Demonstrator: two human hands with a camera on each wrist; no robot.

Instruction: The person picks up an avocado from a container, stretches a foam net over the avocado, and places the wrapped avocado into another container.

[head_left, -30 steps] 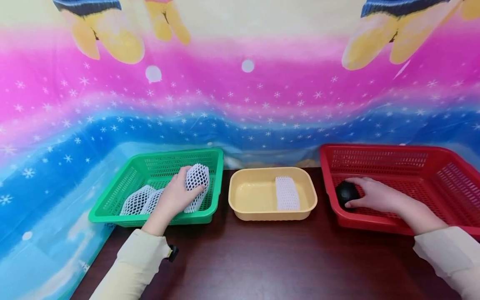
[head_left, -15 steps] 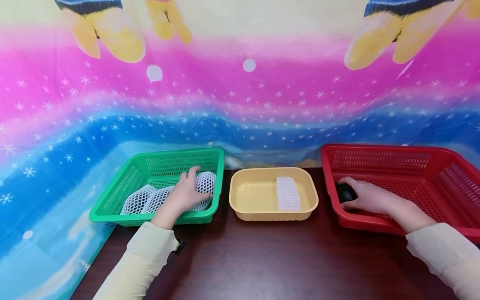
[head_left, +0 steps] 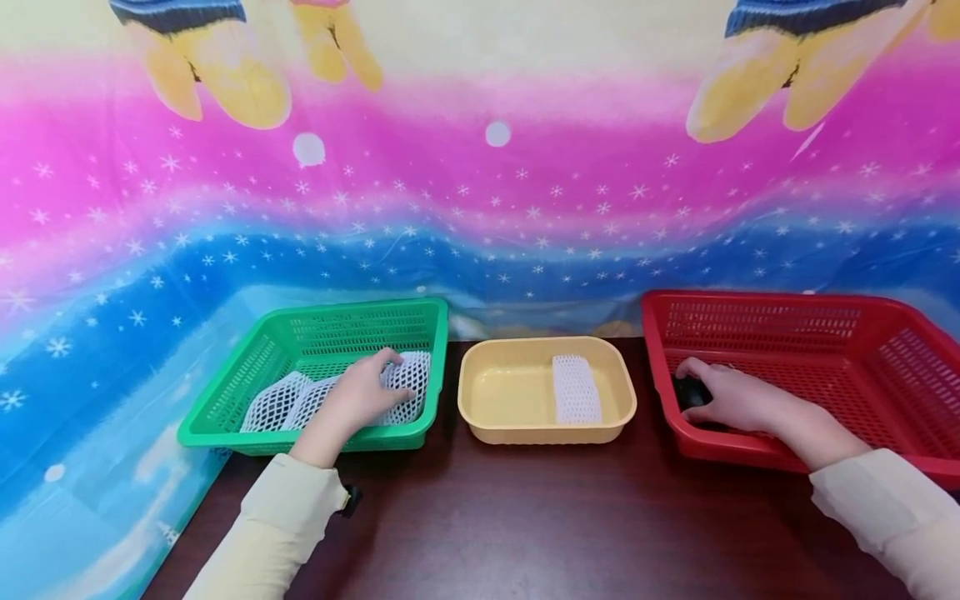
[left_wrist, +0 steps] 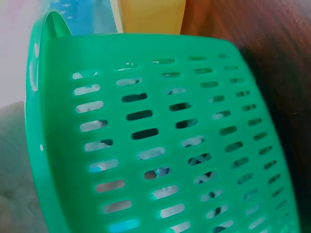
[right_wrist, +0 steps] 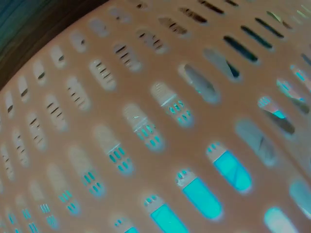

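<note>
In the head view my left hand (head_left: 360,393) is over the right end of the green basket (head_left: 197,437). Its spread thumb and fingers lie at the left side of a white foam net sleeve (head_left: 416,385); whether they touch it I cannot tell. Two more net sleeves, one of them at the far left (head_left: 273,402), lie partly behind that hand. My right hand (head_left: 742,400) holds a black round object (head_left: 688,393) at the left end of the red basket (head_left: 795,302), its fingers curled round it. Both wrist views show mostly slotted basket walls, so neither hand's grip shows there.
Between the baskets stands a cream-yellow tub (head_left: 510,432) with one flat white net sleeve (head_left: 576,389) on its right side. The dark wooden table (head_left: 510,517) stretches in front. A printed cloth (head_left: 480,192) hangs close behind the containers.
My left hand has let go of the net sleeve it held tilted up, which now lies lower in the green basket. My right hand has shifted slightly left with its fingers further over the black object.
</note>
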